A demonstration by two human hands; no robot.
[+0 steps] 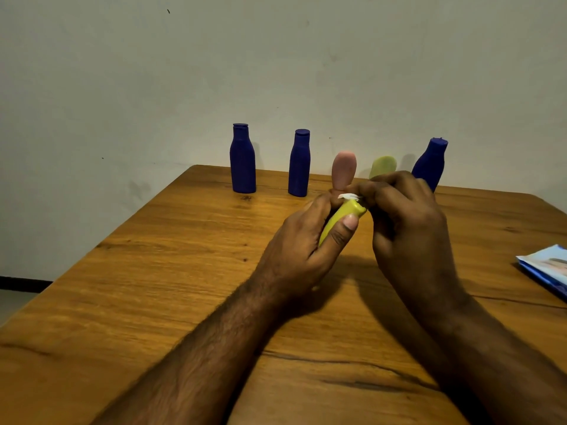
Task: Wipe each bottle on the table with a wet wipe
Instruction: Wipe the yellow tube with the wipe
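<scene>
Left grip [310,237] wraps yellow bottle [340,217], tilted above tabletop [153,286]; right grip [405,222] pinches white wet wipe [348,196] against its top end. Three blue bottles [299,163] stand behind

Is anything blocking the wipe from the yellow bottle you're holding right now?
Nothing visible. The left hand holds the yellow bottle off the table, and the right hand presses the white wipe against its top end. The other bottles stand behind, clear of the hands.
</scene>
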